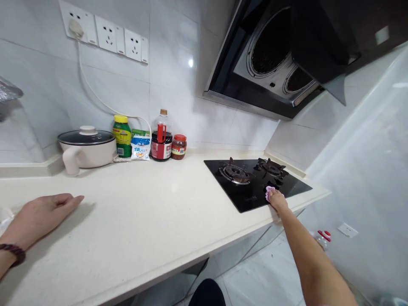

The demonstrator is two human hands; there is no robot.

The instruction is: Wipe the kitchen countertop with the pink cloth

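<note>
My right hand [277,199] reaches far out to the front edge of a black gas stove [248,198]. Its fingers are closed on a crumpled pink-purple cloth [270,192], pressed against the glass beside the control knobs. Much of the cloth is hidden under the fingers. At the left, my left hand [44,216] is over the pale countertop [143,221], its shadow falling to the right. Nothing shows in it; the fingers are loosely bent and the thumb stretches out apart from them. A dark beaded bracelet circles that wrist.
Along the wall stand a lidded electric pot [92,153], a green yellow-capped container [122,137], a white packet [140,146], a dark sauce bottle [161,146] and a red-lidded jar [179,147]. A white cord [92,89] hangs from the socket. The range hood [242,91] overhangs the stove.
</note>
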